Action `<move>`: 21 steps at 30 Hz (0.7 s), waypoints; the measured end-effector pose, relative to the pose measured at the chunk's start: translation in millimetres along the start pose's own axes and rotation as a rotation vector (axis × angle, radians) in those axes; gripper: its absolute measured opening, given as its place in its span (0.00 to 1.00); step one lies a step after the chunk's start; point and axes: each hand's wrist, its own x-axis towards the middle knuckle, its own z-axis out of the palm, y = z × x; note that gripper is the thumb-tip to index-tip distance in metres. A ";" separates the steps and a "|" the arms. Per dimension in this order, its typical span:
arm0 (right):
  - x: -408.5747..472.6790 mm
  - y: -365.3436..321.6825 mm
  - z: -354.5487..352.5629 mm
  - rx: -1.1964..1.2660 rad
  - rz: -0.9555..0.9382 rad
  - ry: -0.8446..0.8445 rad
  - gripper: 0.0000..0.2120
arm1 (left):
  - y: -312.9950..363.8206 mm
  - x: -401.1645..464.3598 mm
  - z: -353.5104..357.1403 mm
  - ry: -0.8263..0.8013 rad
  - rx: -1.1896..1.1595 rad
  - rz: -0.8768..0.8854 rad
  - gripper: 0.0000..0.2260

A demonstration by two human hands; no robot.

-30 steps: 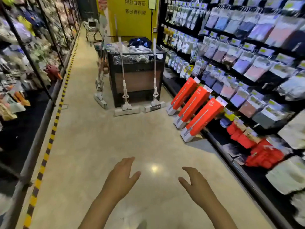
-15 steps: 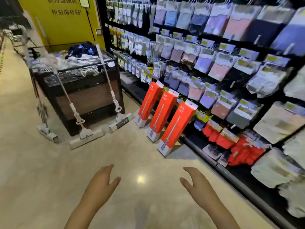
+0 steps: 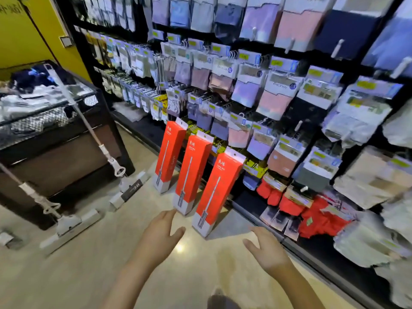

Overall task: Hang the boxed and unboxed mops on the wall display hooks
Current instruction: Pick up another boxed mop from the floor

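Three red boxed mops stand on the floor and lean against the wall display: the nearest (image 3: 217,190), the middle one (image 3: 191,172) and the far one (image 3: 169,156). Two unboxed grey mops, one near (image 3: 66,221) and one farther back (image 3: 128,190), rest their handles against a dark bin at the left. My left hand (image 3: 161,236) hovers open just in front of the nearest box's foot. My right hand (image 3: 266,250) is open too, to the right of that box. Neither hand touches anything.
The wall display (image 3: 267,90) carries hanging packets of clothing on white hooks, with red items low down (image 3: 316,217). A dark bin (image 3: 55,139) full of folded goods stands at the left. A yellow wall (image 3: 20,34) closes the aisle behind it.
The view has turned right and moved closer to the boxed mops. Both hands have stayed open and are now nearer the boxes.
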 end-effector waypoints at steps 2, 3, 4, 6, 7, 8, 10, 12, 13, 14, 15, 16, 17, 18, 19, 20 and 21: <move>41.8 -8.4 -15.1 -0.001 -0.017 -0.009 0.24 | -1.4 30.2 -5.7 0.007 -0.013 -0.032 0.26; 62.4 -13.4 -22.6 -0.007 -0.030 -0.016 0.24 | -3.0 45.9 -8.8 0.010 -0.010 -0.047 0.26; 82.3 -19.6 -29.8 -0.016 -0.043 -0.021 0.24 | -5.1 61.5 -12.2 0.009 -0.007 -0.065 0.26; 116.8 -32.3 -42.1 -0.026 -0.066 -0.027 0.22 | -10.4 90.0 -18.3 0.004 -0.013 -0.115 0.26; 132.5 -37.7 -46.9 -0.030 -0.071 -0.026 0.21 | -13.5 103.8 -21.1 0.002 -0.019 -0.137 0.26; 146.9 -42.3 -50.6 -0.043 -0.072 -0.022 0.21 | -17.0 117.9 -23.8 0.000 -0.024 -0.151 0.26; 171.1 -48.4 -55.2 -0.050 -0.057 -0.009 0.21 | -24.3 147.1 -28.9 -0.020 -0.030 -0.165 0.26; 192.1 -48.7 -55.5 0.001 -0.035 0.012 0.21 | -31.0 181.0 -33.2 -0.052 -0.029 -0.166 0.25; 201.9 -46.7 -54.7 0.029 -0.015 0.020 0.21 | -34.0 199.9 -35.0 -0.067 -0.024 -0.159 0.25; 211.8 -43.8 -53.4 0.055 0.017 0.026 0.22 | -36.8 220.4 -36.6 -0.084 -0.015 -0.151 0.25; 221.7 -40.7 -51.8 0.079 0.060 0.032 0.23 | -39.0 242.2 -38.4 -0.106 -0.001 -0.139 0.25; 231.5 -37.8 -50.6 0.098 0.105 0.040 0.24 | -39.8 264.6 -40.3 -0.129 0.015 -0.121 0.26; 240.3 -35.0 -49.1 0.110 0.149 0.050 0.24 | -40.1 287.5 -42.2 -0.151 0.031 -0.091 0.26; 249.7 -32.9 -46.5 0.115 0.192 0.065 0.24 | -39.5 310.7 -44.0 -0.174 0.042 -0.045 0.25; 259.2 -32.3 -43.6 0.115 0.235 0.080 0.24 | -38.1 334.6 -45.7 -0.201 0.049 0.011 0.24; 268.9 -33.3 -40.1 0.119 0.283 0.093 0.24 | -36.7 359.1 -47.4 -0.233 0.060 0.070 0.23; 279.1 -36.0 -36.9 0.126 0.332 0.105 0.24 | -34.8 384.0 -49.0 -0.269 0.078 0.126 0.22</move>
